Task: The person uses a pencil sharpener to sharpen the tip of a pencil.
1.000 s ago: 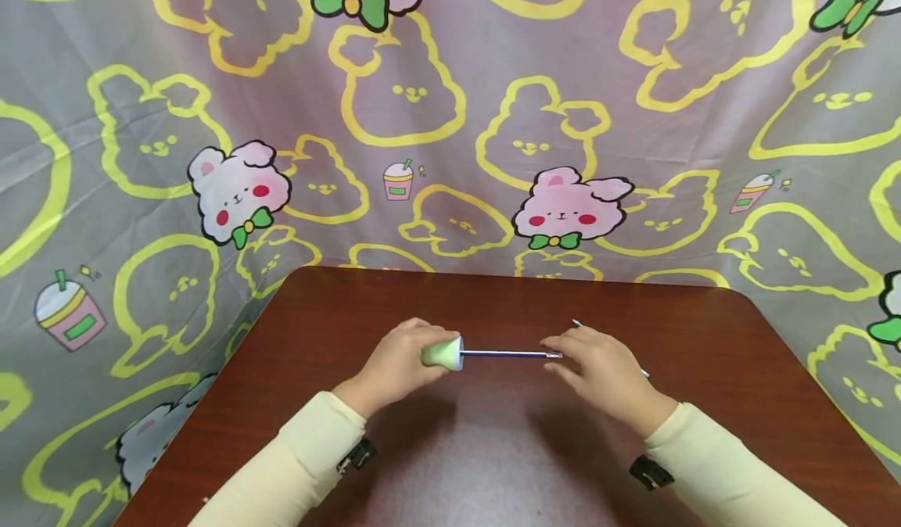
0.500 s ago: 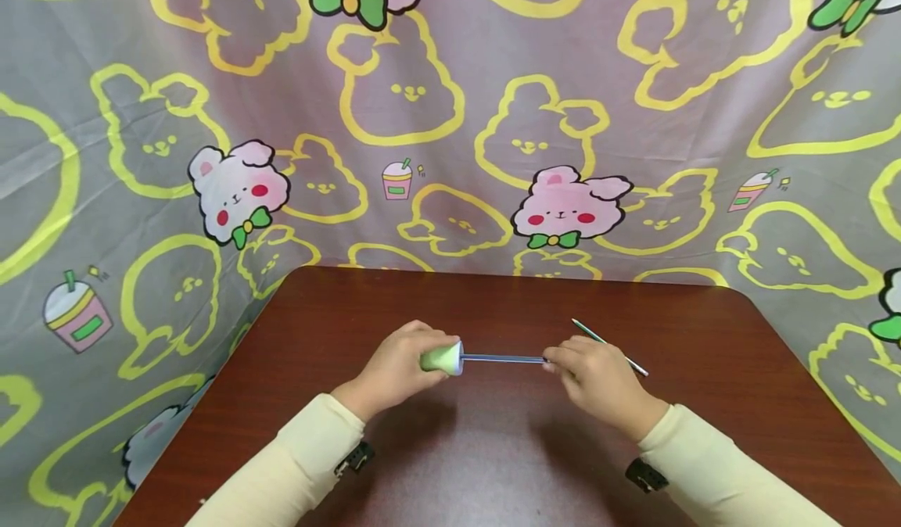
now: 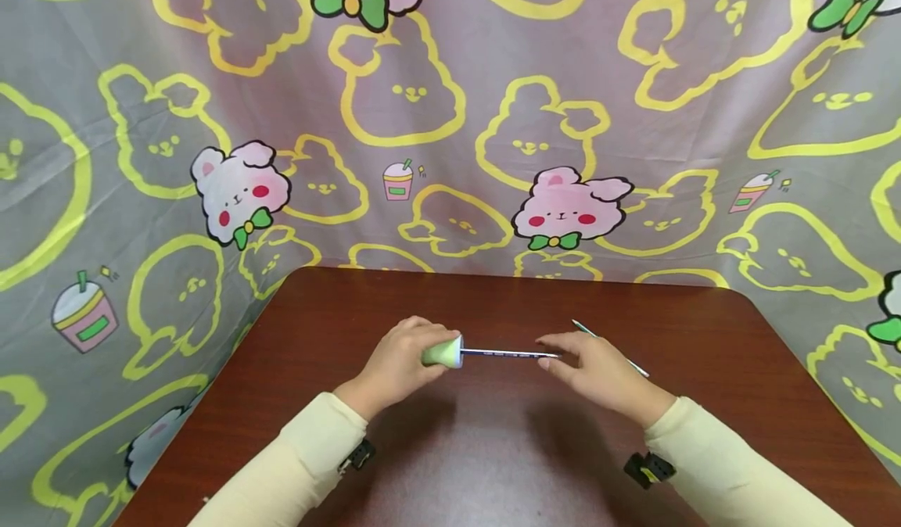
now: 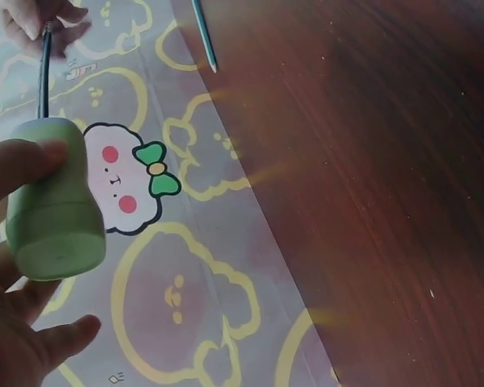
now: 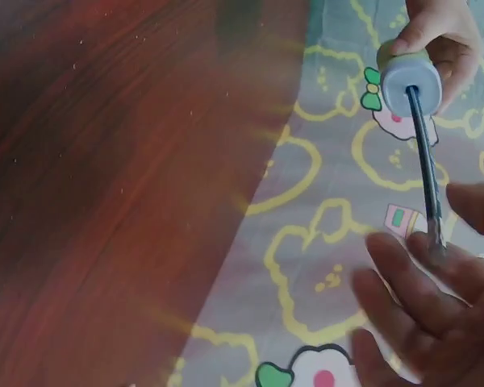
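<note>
In the head view my left hand grips a light green pencil sharpener held above the table. Its round, smooth base faces the left wrist camera. A dark blue pencil sticks out of the hole in its pale front, pointing toward my right hand. In the right wrist view that hand's fingers are spread around the pencil's outer end, the thumb apart from it. A fingertip seems to lie behind the pencil's end; whether it touches, I cannot tell. The pencil's other end is hidden inside the sharpener.
A second pencil, teal and pale, lies on the dark brown table beyond my right hand, partly covered by it. A grey curtain with cartoon animals hangs behind and beside the table.
Half a second ago my right fingers were closed on the pencil's end; now they are spread off it. The pencil looks turned about its length. My left hand has stayed nearly still.
</note>
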Demonstrator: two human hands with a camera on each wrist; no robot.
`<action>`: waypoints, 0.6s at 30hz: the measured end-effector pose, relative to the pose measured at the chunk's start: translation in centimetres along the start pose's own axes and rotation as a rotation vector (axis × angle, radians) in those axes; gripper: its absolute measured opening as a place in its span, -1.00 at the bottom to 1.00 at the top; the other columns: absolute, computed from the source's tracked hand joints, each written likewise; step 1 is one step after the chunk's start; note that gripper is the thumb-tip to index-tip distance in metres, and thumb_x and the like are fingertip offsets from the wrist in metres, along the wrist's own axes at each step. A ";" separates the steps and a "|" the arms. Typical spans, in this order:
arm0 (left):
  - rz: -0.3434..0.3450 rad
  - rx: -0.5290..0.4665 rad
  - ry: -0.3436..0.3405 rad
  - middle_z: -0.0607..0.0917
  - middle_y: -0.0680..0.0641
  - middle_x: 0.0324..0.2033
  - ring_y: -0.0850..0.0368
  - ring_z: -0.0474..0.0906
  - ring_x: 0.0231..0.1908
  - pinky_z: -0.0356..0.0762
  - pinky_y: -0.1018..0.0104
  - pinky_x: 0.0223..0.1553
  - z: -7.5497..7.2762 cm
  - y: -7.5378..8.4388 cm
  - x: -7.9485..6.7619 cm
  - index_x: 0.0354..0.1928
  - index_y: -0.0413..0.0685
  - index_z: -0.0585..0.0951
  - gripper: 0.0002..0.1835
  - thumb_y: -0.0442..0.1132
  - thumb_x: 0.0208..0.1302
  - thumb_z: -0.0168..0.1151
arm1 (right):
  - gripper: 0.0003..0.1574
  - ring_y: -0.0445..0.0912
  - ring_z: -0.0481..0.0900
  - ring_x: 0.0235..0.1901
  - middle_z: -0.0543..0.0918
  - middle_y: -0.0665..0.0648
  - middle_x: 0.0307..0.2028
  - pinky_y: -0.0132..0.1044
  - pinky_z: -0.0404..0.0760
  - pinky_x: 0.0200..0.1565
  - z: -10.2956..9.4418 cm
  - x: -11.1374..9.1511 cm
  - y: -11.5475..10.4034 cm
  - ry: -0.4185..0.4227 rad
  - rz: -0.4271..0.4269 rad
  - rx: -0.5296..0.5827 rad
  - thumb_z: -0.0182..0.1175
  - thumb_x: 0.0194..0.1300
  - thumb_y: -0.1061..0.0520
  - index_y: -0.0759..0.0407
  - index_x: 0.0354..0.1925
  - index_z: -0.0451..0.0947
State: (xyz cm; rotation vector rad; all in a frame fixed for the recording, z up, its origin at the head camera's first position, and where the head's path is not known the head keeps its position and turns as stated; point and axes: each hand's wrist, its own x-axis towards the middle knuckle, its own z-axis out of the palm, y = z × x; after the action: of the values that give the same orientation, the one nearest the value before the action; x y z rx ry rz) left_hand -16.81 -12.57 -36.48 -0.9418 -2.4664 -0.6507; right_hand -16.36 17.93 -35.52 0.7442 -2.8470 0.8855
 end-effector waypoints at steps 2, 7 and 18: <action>-0.058 -0.061 -0.021 0.73 -0.01 -0.19 0.07 0.57 -0.15 0.56 0.20 -0.12 -0.1 0.0 -0.1 -0.03 -0.07 0.71 -0.53 -0.34 -0.11 0.53 | -0.50 0.06 0.61 0.01 0.69 0.08 -0.05 0.06 0.51 0.09 0.2 -0.1 0.3 0.114 -0.148 -0.101 0.40 0.13 0.06 0.17 0.05 0.61; -0.211 -0.229 -0.100 0.69 -0.03 -0.20 0.11 0.55 -0.20 0.56 0.34 -0.21 -0.5 0.0 0.0 0.00 -0.08 0.70 -0.51 -0.37 -0.10 0.50 | -0.71 -0.09 0.63 -0.31 0.72 0.01 -0.32 -0.11 0.59 -0.16 0.9 0.0 0.8 0.419 -0.584 -0.323 0.29 0.27 0.02 0.19 -0.15 0.68; -0.025 -0.083 -0.060 0.72 -0.04 -0.18 0.08 0.55 -0.16 0.55 0.23 -0.11 -0.2 0.2 -0.3 -0.02 -0.09 0.70 -0.51 -0.32 -0.11 0.54 | -0.81 -0.21 0.60 -0.51 0.69 -0.04 -0.51 -0.31 0.55 -0.46 1.8 -0.2 0.4 0.367 -0.530 -0.294 0.23 0.30 0.11 0.18 -0.37 0.70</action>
State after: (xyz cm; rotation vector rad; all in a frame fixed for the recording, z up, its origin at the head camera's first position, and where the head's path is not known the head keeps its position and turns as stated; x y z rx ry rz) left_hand -16.39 -12.72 -36.42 -0.9772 -2.5245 -0.7488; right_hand -16.20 17.35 -37.28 1.0856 -2.2227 0.4525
